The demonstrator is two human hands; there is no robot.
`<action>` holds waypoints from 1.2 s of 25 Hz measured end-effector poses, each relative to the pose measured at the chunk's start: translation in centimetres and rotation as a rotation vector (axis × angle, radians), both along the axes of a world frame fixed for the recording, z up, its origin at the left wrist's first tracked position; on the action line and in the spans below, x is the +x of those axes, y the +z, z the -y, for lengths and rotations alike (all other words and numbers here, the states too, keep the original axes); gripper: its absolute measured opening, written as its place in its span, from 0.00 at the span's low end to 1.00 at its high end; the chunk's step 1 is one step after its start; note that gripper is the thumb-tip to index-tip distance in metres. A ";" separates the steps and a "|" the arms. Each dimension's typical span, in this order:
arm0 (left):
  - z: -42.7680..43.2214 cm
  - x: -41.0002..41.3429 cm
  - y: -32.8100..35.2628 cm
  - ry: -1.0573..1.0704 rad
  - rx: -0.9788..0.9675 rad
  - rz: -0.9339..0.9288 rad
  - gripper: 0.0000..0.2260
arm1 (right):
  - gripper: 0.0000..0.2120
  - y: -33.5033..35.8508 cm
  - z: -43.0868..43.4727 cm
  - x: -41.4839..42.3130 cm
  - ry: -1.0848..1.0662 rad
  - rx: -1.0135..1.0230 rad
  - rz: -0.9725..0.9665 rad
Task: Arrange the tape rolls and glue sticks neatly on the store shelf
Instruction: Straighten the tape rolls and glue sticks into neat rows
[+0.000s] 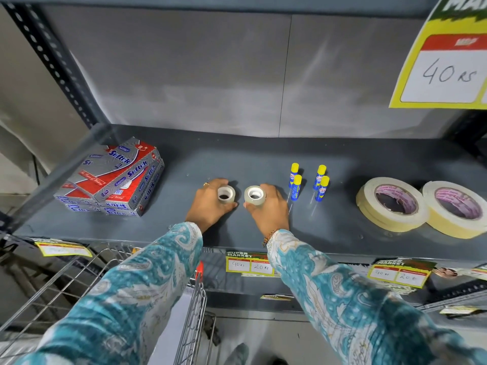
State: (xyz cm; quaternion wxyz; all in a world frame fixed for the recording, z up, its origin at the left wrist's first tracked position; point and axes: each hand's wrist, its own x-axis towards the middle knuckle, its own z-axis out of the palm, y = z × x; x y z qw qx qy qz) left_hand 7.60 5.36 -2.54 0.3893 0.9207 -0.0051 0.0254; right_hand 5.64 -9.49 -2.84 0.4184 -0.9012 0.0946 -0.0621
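Observation:
On the dark grey shelf [263, 154] two small clear tape rolls stand side by side at the middle. My left hand [208, 204] grips the left clear roll [226, 194]. My right hand [270, 206] grips the right clear roll [254, 195]. Both rolls rest on the shelf, a small gap between them. Just right of my right hand stand several blue glue sticks [308, 183] with yellow caps, in two pairs. Further right lie two large cream masking tape rolls [392, 204], [456, 209], flat and touching.
A stack of red and silver Softek boxes [113, 177] sits at the shelf's left. A wire shopping trolley [110, 285] stands below left. Yellow price tags [250, 264] hang on the shelf's front edge; a large 40 Rs sign [448, 67] hangs at upper right.

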 end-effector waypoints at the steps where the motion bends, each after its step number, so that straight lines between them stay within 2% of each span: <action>1: -0.1 0.1 0.0 -0.004 0.001 -0.003 0.27 | 0.25 0.0 0.0 0.0 0.004 -0.001 -0.002; 7: -0.8 0.1 0.1 -0.128 -0.011 0.012 0.32 | 0.26 0.0 -0.1 0.0 0.009 -0.001 0.002; 13: -1.7 0.6 0.5 -0.292 0.135 0.039 0.22 | 0.27 0.0 0.0 0.0 0.018 -0.001 0.002; 17: -1.9 0.6 0.3 -0.280 0.151 0.048 0.23 | 0.27 -0.1 0.0 0.0 0.022 0.001 0.010; 26: -1.8 0.5 -0.2 -0.218 0.076 0.045 0.31 | 0.28 -0.1 0.0 -0.1 0.018 -0.022 0.016; 30: -1.8 0.2 0.1 -0.219 0.042 0.024 0.36 | 0.32 0.0 -0.1 -0.3 0.034 -0.016 0.014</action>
